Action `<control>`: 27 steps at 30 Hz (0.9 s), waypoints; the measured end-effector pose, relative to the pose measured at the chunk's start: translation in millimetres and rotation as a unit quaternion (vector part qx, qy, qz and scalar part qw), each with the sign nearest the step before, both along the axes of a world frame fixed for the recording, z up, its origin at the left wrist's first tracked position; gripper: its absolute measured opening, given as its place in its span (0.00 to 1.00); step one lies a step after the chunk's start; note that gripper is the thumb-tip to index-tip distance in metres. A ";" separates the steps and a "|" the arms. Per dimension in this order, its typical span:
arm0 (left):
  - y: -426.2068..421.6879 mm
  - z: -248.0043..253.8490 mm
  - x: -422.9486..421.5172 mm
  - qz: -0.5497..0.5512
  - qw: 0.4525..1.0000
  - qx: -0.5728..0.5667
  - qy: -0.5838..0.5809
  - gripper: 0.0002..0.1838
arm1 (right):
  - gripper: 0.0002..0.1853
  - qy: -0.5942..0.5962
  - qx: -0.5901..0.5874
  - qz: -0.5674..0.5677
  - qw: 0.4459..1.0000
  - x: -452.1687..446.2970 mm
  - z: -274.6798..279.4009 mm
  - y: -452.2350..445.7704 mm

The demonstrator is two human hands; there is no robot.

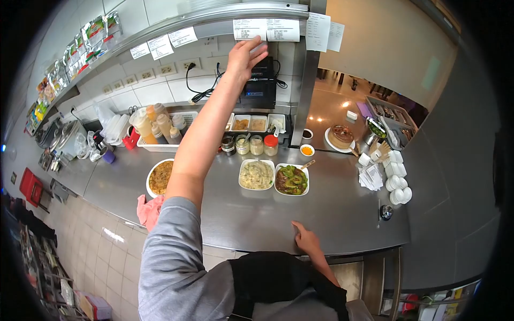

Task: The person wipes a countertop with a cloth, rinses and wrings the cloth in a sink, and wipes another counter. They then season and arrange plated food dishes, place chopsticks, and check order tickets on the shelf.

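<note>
My left hand point(247, 56) is raised to the metal rail, its fingertips at the lower edge of a printed slip point(249, 29); the fingers are apart and grip nothing visible. A second slip point(283, 30) hangs beside it. Low over the counter's front edge, my right hand point(306, 239) has its index finger stretched out and holds nothing visible. Farther in on the counter are a white bowl of pale food point(256, 175) and a bowl of green vegetables with meat point(292, 179), with a utensil handle over its rim. A round dish point(160, 177) is partly hidden behind my left arm.
Squeeze bottles point(155, 125) stand in a white basket at the back left, beside lidded jars point(256, 144). A pink cloth point(149, 212) lies at the front left edge. Stacked white dishes point(396, 176) and a metal bell point(386, 212) are at the right.
</note>
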State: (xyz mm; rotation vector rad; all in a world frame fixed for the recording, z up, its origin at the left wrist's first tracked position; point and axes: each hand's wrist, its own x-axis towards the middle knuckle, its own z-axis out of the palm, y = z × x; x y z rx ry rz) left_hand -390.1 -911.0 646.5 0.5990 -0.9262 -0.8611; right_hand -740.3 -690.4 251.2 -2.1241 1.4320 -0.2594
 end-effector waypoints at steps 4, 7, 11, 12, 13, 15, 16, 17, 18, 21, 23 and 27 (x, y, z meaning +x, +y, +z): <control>-3.9 -7.4 46.5 0.066 0.992 -0.002 0.107 0.45 | 0.27 -0.031 -0.010 -0.003 0.999 -0.7 -2.8 2.2; 2.8 2.7 89.4 0.128 0.957 -0.053 0.256 0.42 | 0.27 -0.031 -0.006 -0.003 1.000 -0.7 -1.6 1.9; -17.2 -4.8 152.7 0.190 0.942 -0.112 0.251 0.18 | 0.27 -0.022 0.003 -0.011 1.000 -0.1 -8.9 -1.1; -11.6 -3.9 149.6 0.187 0.942 -0.117 0.252 0.14 | 0.27 -0.029 0.004 -0.013 0.999 -0.5 -12.7 -1.2; -6.0 -5.1 145.4 0.184 0.942 -0.120 0.253 0.10 | 0.27 -0.036 0.006 -0.016 0.999 -0.7 -16.2 -1.2; -0.9 -17.3 134.1 0.166 0.948 -0.135 0.236 0.09 | 0.26 -0.046 -0.019 -0.014 0.999 -1.0 -21.7 -2.2; 2.1 -24.0 117.7 0.174 0.950 -0.123 0.230 0.09 | 0.26 -0.049 -0.031 -0.013 0.998 -1.5 -22.6 -2.0; 5.8 -30.0 93.7 0.182 0.951 -0.112 0.224 0.10 | 0.26 -0.045 -0.026 -0.012 0.999 -1.8 -22.1 -1.8; 8.6 -33.3 72.4 0.188 0.952 -0.101 0.218 0.11 | 0.26 -0.041 -0.022 -0.012 0.999 -1.9 -21.0 -2.3; 9.8 -30.1 36.0 0.127 0.953 -0.096 0.260 0.14 | 0.26 -0.047 -0.026 -0.009 0.998 -2.6 -15.5 -1.5; 7.1 -15.9 30.9 0.122 0.949 -0.108 0.268 0.14 | 0.26 -0.045 -0.030 -0.009 0.998 -2.9 -9.2 0.3; -6.7 8.2 41.4 0.092 0.962 -0.104 0.235 0.12 | 0.26 -0.029 -0.030 -0.014 0.999 -1.0 -4.6 2.2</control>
